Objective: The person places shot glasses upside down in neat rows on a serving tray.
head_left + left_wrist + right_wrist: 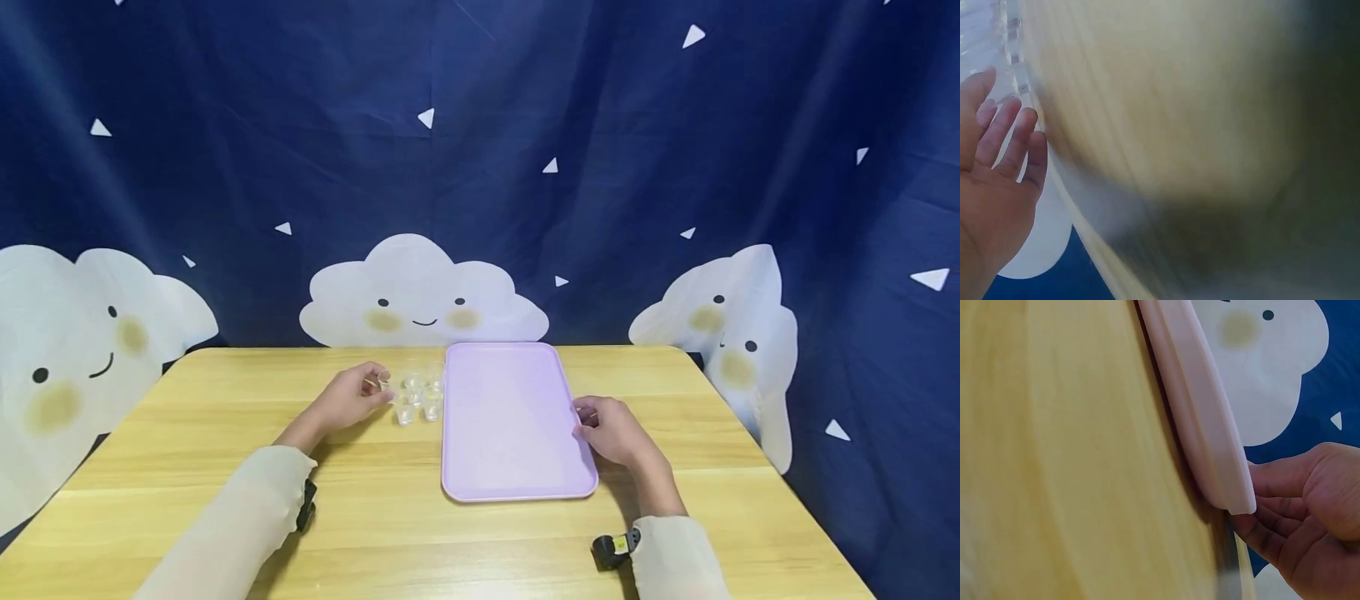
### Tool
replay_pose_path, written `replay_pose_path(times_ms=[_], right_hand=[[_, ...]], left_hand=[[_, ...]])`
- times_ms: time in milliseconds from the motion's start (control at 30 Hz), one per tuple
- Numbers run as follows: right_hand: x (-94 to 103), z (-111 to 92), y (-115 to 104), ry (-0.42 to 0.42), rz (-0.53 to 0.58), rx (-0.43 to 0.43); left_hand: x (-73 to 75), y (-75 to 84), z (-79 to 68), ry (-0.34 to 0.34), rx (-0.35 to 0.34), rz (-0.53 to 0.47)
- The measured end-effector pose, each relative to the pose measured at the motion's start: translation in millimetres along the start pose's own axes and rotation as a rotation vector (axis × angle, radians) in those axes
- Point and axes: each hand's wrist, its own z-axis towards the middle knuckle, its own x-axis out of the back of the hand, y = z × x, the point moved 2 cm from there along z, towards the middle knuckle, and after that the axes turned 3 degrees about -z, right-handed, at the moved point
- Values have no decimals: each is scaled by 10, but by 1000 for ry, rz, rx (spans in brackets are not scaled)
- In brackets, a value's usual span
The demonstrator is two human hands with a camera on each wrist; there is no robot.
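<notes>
A pale purple tray (510,425) lies on the wooden table, its long side running away from me. At its right edge my right hand (611,429) grips the rim; in the right wrist view the thumb is against the tray's (1210,425) rim and the fingers are curled at its underside. Several small clear cups (405,414) stand close together along the tray's left edge. My left hand (352,396) is at the left of this group, thumb and fingers around one clear cup (384,381). The left wrist view shows that hand (1004,181) from the palm side, with the cup barely visible.
The wooden table (360,517) reaches back to a dark blue curtain (480,167) with white clouds and triangles. A black wrist camera (611,550) is strapped below the right sleeve, and another (306,504) sits at the left sleeve.
</notes>
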Motion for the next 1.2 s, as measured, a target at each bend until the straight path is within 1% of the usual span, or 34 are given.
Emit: replay_pose_path(times_ms=[100, 200, 267, 400, 633, 700, 767, 933, 1033, 1200], right_hand=[[-5, 1, 12, 6, 10, 2], [-5, -2, 23, 8, 29, -6], [-3, 0, 37, 7, 33, -13], [1, -2, 51, 6, 43, -36], [-7, -7, 48, -2, 68, -35], [-8, -6, 50, 2, 68, -35], [-15, -6, 54, 5, 68, -34], [-20, -8, 53, 3, 71, -17], [-19, -9, 56, 1, 73, -21], [-14, -4, 61, -2, 81, -31]], left_hand=[[17, -27, 5, 22, 24, -21], [39, -39, 18, 26, 43, -43], [57, -35, 34, 29, 61, -54], [111, 11, 81, 33, 65, -49], [186, 117, 203, 44, 17, -37], [213, 162, 243, 48, -8, -31], [244, 208, 275, 50, -17, -21], [335, 355, 379, 73, -23, 18], [382, 461, 456, 91, -33, 44], [385, 650, 571, 100, -44, 73]])
